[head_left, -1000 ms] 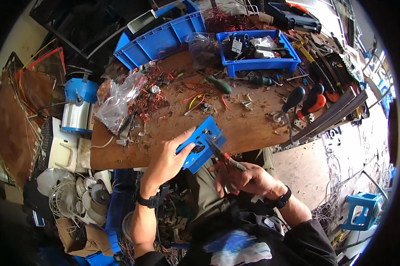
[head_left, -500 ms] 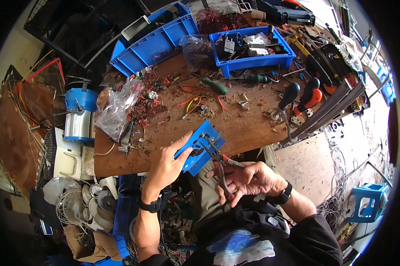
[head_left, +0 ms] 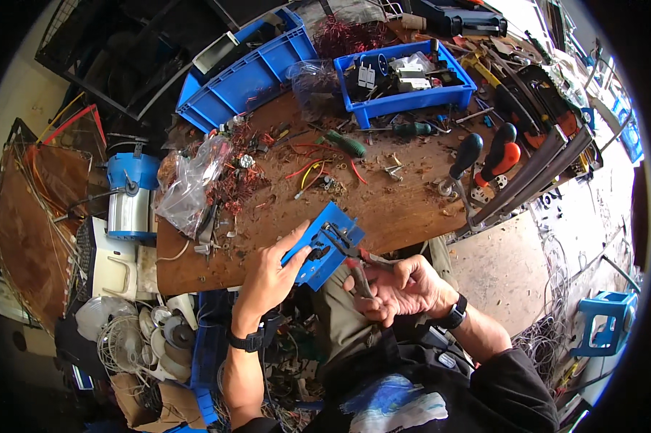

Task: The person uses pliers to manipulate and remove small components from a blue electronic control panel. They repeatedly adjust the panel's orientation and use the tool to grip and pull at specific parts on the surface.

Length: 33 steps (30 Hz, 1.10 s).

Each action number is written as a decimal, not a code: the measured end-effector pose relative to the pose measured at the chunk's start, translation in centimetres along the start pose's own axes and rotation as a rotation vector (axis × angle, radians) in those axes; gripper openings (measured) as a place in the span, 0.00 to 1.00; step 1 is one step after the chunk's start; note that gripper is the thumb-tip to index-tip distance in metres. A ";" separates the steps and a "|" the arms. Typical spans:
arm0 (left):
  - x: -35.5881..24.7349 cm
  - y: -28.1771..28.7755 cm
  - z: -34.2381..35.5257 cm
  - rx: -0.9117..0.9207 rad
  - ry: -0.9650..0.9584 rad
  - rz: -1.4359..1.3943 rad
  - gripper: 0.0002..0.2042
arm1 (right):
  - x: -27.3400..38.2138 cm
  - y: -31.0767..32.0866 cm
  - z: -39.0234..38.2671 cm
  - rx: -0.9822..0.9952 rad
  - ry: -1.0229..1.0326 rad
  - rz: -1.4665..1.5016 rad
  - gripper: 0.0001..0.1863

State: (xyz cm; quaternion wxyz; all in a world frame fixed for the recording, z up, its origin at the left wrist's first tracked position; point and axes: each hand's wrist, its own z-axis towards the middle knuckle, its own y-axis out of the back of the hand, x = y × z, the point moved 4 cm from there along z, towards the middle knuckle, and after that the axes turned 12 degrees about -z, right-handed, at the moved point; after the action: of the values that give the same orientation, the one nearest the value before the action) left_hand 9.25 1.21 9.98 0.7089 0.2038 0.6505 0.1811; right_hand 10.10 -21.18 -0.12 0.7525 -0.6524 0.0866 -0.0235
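Left hand [head_left: 271,271] grips a blue panel [head_left: 326,269]; right hand [head_left: 411,290] grasps red-handled pliers [head_left: 359,274], tips at its face

Open tabletop [head_left: 405,216] beyond hands [head_left: 269,273], wire tangle [head_left: 232,198] blocking left, tool handles [head_left: 470,151] right

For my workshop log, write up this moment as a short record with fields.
Left hand: grips a blue panel by its left edge
Right hand: holds pliers with red on the handles
Pliers' tips: over the blue panel; exact contact unclear
Table: brown, littered with scraps
Table, left: clear plastic bag beside reddish wire
Table, far side: blue tray of mixed parts
Floor, right: blue stool
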 end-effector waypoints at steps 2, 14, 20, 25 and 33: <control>-0.1 0.0 0.0 0.000 -0.013 0.020 0.20 | 0.3 0.8 -0.2 0.055 -0.026 0.002 0.48; -0.8 0.0 0.2 0.023 -0.085 0.086 0.23 | -0.2 0.3 0.0 -0.047 0.003 -0.175 0.38; -0.6 0.1 0.5 0.047 -0.134 0.092 0.23 | 0.2 -1.3 -0.3 -0.127 -0.033 -0.415 0.29; -1.0 0.2 0.1 0.049 -0.121 0.134 0.22 | 1.5 -3.9 -1.1 -0.449 -0.093 -1.262 0.27; -0.7 0.0 -0.1 0.041 -0.096 0.033 0.22 | 2.3 -8.2 -3.8 -0.885 0.037 -2.531 0.20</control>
State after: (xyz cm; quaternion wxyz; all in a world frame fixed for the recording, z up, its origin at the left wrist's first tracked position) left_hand 9.05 0.84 10.55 0.7319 0.2372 0.6160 0.1693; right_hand 12.34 -26.44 7.19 -0.0607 -0.4700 -0.5622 -0.6777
